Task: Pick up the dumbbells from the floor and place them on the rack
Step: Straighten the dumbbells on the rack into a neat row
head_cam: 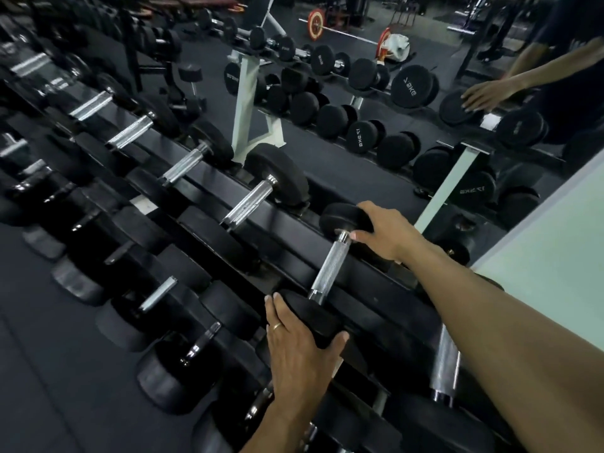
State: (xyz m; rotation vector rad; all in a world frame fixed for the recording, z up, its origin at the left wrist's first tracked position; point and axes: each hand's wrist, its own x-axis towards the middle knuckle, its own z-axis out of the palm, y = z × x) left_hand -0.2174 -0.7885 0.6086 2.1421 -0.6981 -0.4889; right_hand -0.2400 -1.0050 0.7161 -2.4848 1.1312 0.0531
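A black dumbbell [330, 268] with a knurled chrome handle lies across the top tier of the black rack [287, 230]. My left hand [299, 351] cups its near head, fingers wrapped over the rubber. My right hand [387, 232] grips its far head, thumb beside the handle's collar. More dumbbells [251, 201] sit in a row on the same tier, running off to the upper left.
A lower tier holds several dumbbells [157, 294] at the left, above dark rubber floor [49, 371]. A wall mirror [408, 103] behind the rack reflects the dumbbells and my arm. A pale wall [555, 243] stands at the right. Another chrome handle [446, 364] lies just right of my forearm.
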